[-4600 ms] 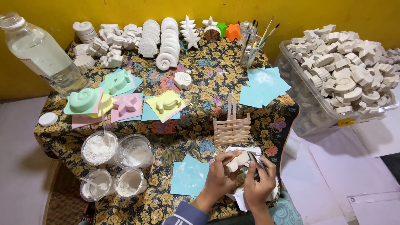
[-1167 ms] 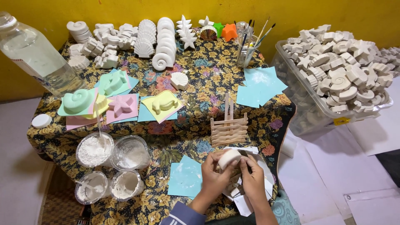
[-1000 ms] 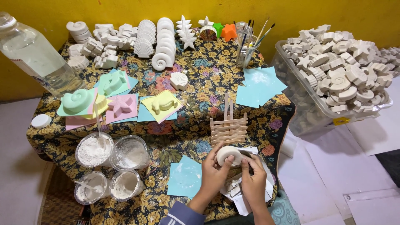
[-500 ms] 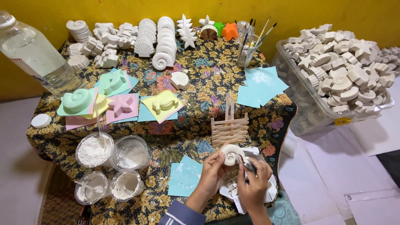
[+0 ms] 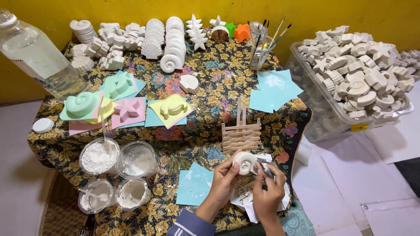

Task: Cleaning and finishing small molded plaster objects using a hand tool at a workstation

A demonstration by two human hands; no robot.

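My left hand (image 5: 225, 179) holds a white plaster snail-shell cast (image 5: 245, 162) just above the near edge of the flower-patterned table (image 5: 205, 131). My right hand (image 5: 267, 192) grips a small metal blade (image 5: 265, 167) whose tip touches the cast's right side. Crumpled white paper (image 5: 245, 202) lies under both hands. A light blue paper square (image 5: 194, 189) sits just left of my left hand. A little wooden stick fence (image 5: 240, 133) stands right behind the cast.
Several white powder cups (image 5: 116, 172) sit front left. Coloured moulds (image 5: 127, 105) on paper squares lie mid-left beside a large water bottle (image 5: 37, 57). Rows of plaster casts (image 5: 144, 39) line the back, with a brush jar (image 5: 261, 50). A clear bin of casts (image 5: 358, 83) stands at right.
My hands have stayed at the front edge. The cast has been turned in my left hand, and my right hand with the blade has shifted along its right side.
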